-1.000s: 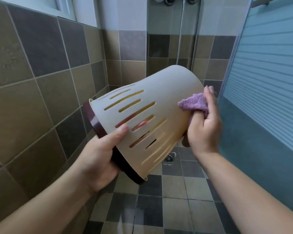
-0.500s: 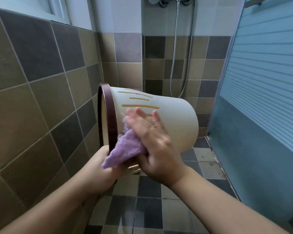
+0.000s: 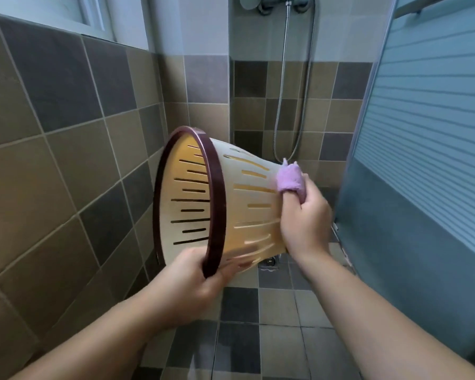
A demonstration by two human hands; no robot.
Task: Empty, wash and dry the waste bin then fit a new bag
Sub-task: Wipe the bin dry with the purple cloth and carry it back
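Fingers [image 3: 287, 197] pinching fuzzy purple cloth [image 3: 290, 180], slotted plastic bin [image 3: 254, 215]

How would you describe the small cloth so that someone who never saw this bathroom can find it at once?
Start at the cream slotted plastic waste bin with the dark maroon rim, held on its side in front of the tiled shower wall. At its far end, the right hand presses a small fluffy purple cloth against the bin's outer wall. It is the only purple, soft thing here.

No legible text, labels, brand marks, nos. or signs are showing anywhere: nothing readable is appearing on the waste bin [image 3: 247, 204], cloth [image 3: 290, 181], wall tiles or shower fittings.
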